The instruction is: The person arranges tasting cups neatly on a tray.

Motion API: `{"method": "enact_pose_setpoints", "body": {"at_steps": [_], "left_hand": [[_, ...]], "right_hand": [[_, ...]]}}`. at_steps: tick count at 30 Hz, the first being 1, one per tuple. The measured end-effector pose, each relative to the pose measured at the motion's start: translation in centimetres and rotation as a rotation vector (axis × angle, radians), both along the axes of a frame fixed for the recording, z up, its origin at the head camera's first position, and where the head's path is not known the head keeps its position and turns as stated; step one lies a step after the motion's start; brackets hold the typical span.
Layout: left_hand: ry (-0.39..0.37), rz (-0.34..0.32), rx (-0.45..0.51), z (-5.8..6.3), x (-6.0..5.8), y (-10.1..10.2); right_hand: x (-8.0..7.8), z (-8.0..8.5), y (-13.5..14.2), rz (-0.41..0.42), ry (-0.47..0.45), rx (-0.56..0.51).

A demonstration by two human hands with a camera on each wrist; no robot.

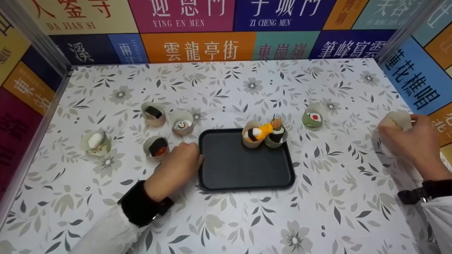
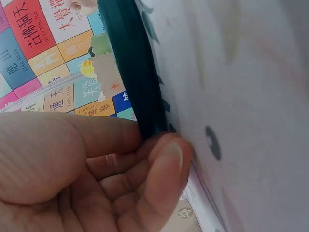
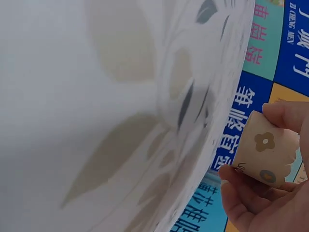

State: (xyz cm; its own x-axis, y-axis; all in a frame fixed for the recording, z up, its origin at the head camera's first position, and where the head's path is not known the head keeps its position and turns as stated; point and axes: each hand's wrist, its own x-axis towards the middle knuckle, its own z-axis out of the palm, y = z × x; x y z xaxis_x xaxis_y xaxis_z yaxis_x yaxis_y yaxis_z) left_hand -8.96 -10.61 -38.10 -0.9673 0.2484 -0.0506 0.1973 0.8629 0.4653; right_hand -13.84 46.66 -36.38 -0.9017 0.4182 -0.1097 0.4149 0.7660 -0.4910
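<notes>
At the left edge of a black rectangular tray [image 1: 243, 169], my left hand [image 1: 174, 167] pinches the rim; close up in the left wrist view, thumb and fingers [image 2: 166, 159] meet on the dark edge [image 2: 137, 72]. On the tray's back right stand two paper cups: a beige one [image 1: 253, 144] with shrimp sushi [image 1: 259, 133], and a green one [image 1: 275, 144] with a dark-wrapped rice piece. Far to the right, my right hand [image 1: 418, 144] holds a beige paper cup [image 3: 263, 150] with a flower print between thumb and fingers. Its contents are mostly hidden.
Left of the tray stand several paper cups with sushi pieces, one [image 1: 157, 151] right beside my left hand and another [image 1: 96, 144] farther left. A green cup [image 1: 312, 120] stands right of the tray. Printed panels [image 1: 197, 46] wall the flowered table [image 1: 226, 91] at back and sides.
</notes>
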Motion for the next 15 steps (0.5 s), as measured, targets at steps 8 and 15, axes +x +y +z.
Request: {"method": "enact_pose_setpoints", "body": {"at_steps": [8, 15], "left_hand": [[-0.005, 0.010, -0.012, 0.1, 0.0, 0.1], [0.004, -0.001, -0.014, 0.1, 0.1, 0.0]], "right_hand": [[-0.4, 0.6, -2.9, 0.058, 0.092, 0.011], [-0.2, 1.8, -6.2, 0.102, 0.186, -0.016]]}}
